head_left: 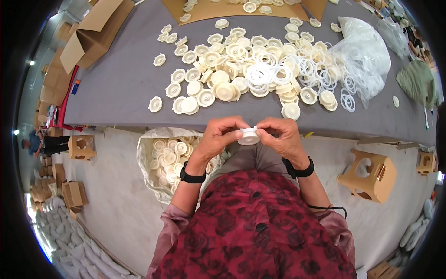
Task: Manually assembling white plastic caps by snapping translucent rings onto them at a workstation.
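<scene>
Just off the table's near edge, a round cream plastic cap (249, 136) is pinched between both hands. My left hand (220, 136) grips its left side with thumb and forefinger. On the opposite side my right hand (282, 136) holds the rim the same way. Whether a ring sits on this cap is too small to make out. Beyond the hands, a heap of similar cream caps (225, 91) spreads over the grey table (116, 83). White translucent rings (260, 76) lie on top of the heap and to its right.
A clear plastic bag (364, 56) rests right of the heap. An open cardboard box (320, 10) with caps stands at the back. Below the table, at left, is a white sack (145, 162) of caps. Brown plastic stools (371, 176) stand on both sides. A person (35, 142) is far left.
</scene>
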A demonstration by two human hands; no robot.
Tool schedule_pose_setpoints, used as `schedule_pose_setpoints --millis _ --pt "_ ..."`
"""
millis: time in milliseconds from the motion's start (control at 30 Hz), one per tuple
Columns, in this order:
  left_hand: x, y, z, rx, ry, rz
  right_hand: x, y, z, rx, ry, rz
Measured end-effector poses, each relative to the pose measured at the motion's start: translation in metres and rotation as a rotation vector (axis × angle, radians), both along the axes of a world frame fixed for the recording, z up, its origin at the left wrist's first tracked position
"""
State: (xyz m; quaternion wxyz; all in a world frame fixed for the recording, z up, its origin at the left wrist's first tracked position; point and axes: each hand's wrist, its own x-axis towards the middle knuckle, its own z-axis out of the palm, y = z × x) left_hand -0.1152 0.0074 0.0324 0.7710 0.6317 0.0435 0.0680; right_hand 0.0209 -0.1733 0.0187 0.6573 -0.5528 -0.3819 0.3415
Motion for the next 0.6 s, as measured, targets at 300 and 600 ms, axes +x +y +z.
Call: schedule_pose_setpoints --millis 300,600 --pt "0.013 0.006 0.013 -0.009 0.173 0.065 0.001 0.019 0.017 -0.048 -0.447 -0.122" --pt "0.013 -0.015 -0.022 -0.438 -0.175 0.298 -0.011 0.032 0.009 0.229 0.327 -0.304"
